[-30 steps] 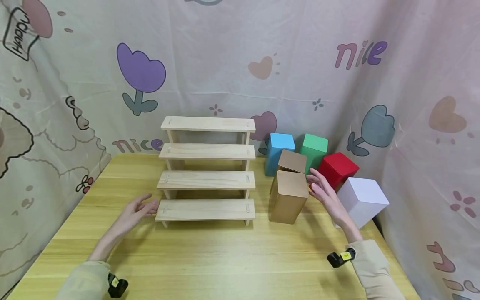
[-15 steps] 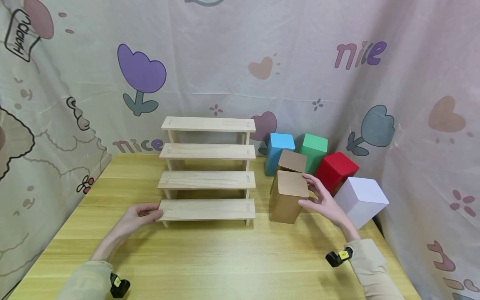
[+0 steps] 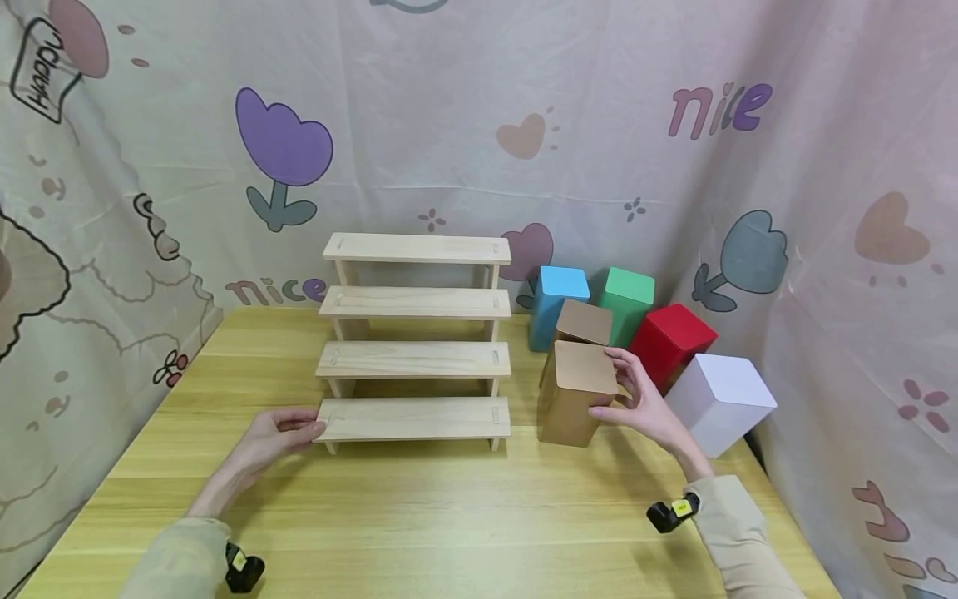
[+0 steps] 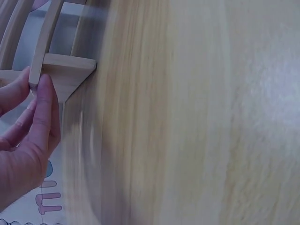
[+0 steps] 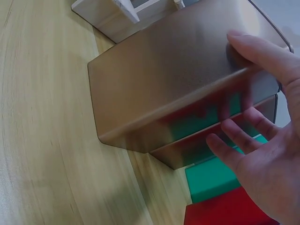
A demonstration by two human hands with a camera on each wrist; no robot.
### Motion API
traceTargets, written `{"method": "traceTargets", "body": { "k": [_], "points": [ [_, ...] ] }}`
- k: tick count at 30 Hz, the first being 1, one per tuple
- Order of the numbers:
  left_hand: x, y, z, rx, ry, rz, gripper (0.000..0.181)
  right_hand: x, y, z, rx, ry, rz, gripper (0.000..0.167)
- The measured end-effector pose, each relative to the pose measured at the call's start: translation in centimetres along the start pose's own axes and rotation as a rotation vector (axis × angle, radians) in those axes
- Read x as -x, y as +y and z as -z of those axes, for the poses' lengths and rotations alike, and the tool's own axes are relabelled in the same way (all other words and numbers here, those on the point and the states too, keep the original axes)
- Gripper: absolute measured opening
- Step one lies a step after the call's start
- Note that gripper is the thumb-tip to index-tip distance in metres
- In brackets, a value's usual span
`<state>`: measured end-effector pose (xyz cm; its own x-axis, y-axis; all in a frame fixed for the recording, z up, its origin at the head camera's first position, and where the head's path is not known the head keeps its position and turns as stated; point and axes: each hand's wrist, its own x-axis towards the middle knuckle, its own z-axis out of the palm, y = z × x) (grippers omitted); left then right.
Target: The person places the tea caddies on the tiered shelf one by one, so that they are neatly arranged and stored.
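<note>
A wooden four-step display shelf (image 3: 413, 418) stands on the table. My left hand (image 3: 273, 441) pinches the left end of its lowest step, thumb on one face and fingers on the other, as the left wrist view shows (image 4: 35, 126). To the right of the shelf, a tall glossy gold-brown box (image 3: 572, 408) stands upright. My right hand (image 3: 647, 408) holds this box at its right side. In the right wrist view the thumb presses on the box's broad face (image 5: 164, 70); several fingers lie along the adjoining side, some seemingly just apart from it.
Behind the held box stands a second brown box (image 3: 584, 320). Close by are a blue box (image 3: 559, 287), a green box (image 3: 627, 291), a red box (image 3: 674, 333) and a white box (image 3: 726, 399). A printed cloth (image 3: 419, 125) hangs behind the table (image 3: 419, 524).
My left hand has moved onto the lowest step's end and pinches it. My right hand has shifted left and forward, its thumb coming onto the gold-brown box's front. The boxes and shelf stay in place.
</note>
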<state>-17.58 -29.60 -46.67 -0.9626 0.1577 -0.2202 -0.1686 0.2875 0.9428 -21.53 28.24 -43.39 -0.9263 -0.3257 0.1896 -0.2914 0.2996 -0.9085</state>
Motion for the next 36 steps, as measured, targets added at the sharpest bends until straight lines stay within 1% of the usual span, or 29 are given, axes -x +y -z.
{"method": "traceTargets", "body": {
  "k": [6,10,16,23,28,32,36],
  "points": [
    [-0.1,0.1,0.0,0.020,-0.006,0.012,0.062,-0.2,0.3,-0.1,0.014,-0.011,0.008,0.095],
    [0.0,0.4,0.0,0.009,-0.006,0.019,0.060,-0.3,0.4,-0.3,0.035,-0.007,0.014,0.095],
    [0.1,0.6,-0.2,-0.019,0.004,0.026,0.059,-0.3,0.6,-0.6,0.026,0.005,0.023,0.095],
    [0.2,0.9,-0.3,-0.023,0.010,0.024,0.059,-0.3,0.8,-0.7,0.060,0.039,0.039,0.095],
    [0.1,0.6,-0.4,-0.013,0.015,0.027,0.057,-0.2,1.0,-0.9,0.080,0.065,0.040,0.093],
    [0.1,0.6,-0.5,-0.007,0.020,0.028,0.057,-0.2,0.8,-1.0,0.059,0.081,0.036,0.093],
    [0.1,0.6,-0.5,-0.002,0.021,0.028,0.057,-0.3,0.2,-1.0,0.036,0.100,0.046,0.094]
  ]
}}
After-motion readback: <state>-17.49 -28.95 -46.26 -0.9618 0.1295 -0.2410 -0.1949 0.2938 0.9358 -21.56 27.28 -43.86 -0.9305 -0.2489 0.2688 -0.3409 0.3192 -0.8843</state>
